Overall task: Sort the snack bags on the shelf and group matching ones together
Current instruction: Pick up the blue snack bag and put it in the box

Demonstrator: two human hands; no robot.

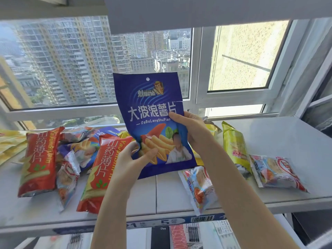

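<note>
Right, both hands are on the blue bag (154, 123), holding it upright above the shelf (287, 141). The left hand (133, 157) pinches its lower left edge, thumb on the front. The right hand (188, 130) curls round the right edge, thumb pressed beside the lettering. A firm two-handed hold.

How far along? Not very, I'd say. Left of the grip it's a jumble. The far red bag (38, 159) and the near red bag (102, 169) lie apart, with a second blue bag (84, 148) and the left pale bag (67, 175) wedged between them, overlapping. Further left, some yellow bags (10, 144) sit together at the picture's edge, perhaps one group formed.

Right of the grip lies a green-yellow bag (233, 146), with the right pale bag (276, 171) just beside it. The front pale bag (199, 187) sits under the right forearm. So the pale bags are split across both sides, the reds are parted, and the blues are not yet together. Most of the grouping looks left to do.

Room to move: far right of the grip the shelf shows bare metal, the best landing spot to my eye. Directly below the grip there's a bare strip too, running to the front lip. Mind that lip. The front pale bag reaches it, seems to poke over, and could slide off if brushed. Behind the grip, the window frame (195, 69) bounds the shelf's back.
</note>
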